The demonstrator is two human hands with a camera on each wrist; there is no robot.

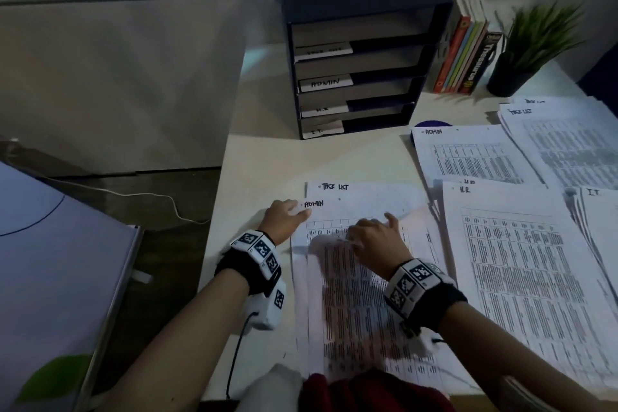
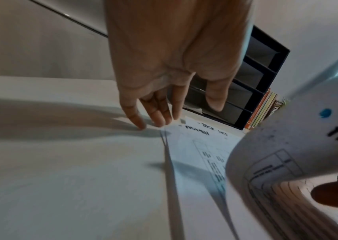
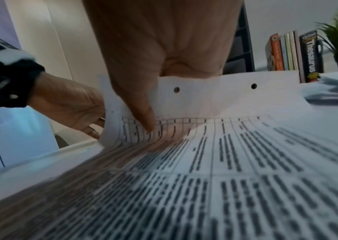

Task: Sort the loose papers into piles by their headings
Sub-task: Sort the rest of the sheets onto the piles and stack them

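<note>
A loose stack of printed sheets lies in front of me on the white desk. My right hand pinches the top sheet and curls its upper end up; the thumb lies on the print, the fingers are hidden behind. That curled sheet is headed H.R. Under it show a sheet headed ADMIN and one headed TASK LIST. My left hand rests with straight fingers at the stack's upper left corner. Piles headed ADMIN, TASK LIST, H.R and I.T lie to the right.
A black file tray with labelled shelves stands at the back of the desk. Right of it are upright books and a potted plant. The desk's left edge runs close to my left hand, above the floor and a cable.
</note>
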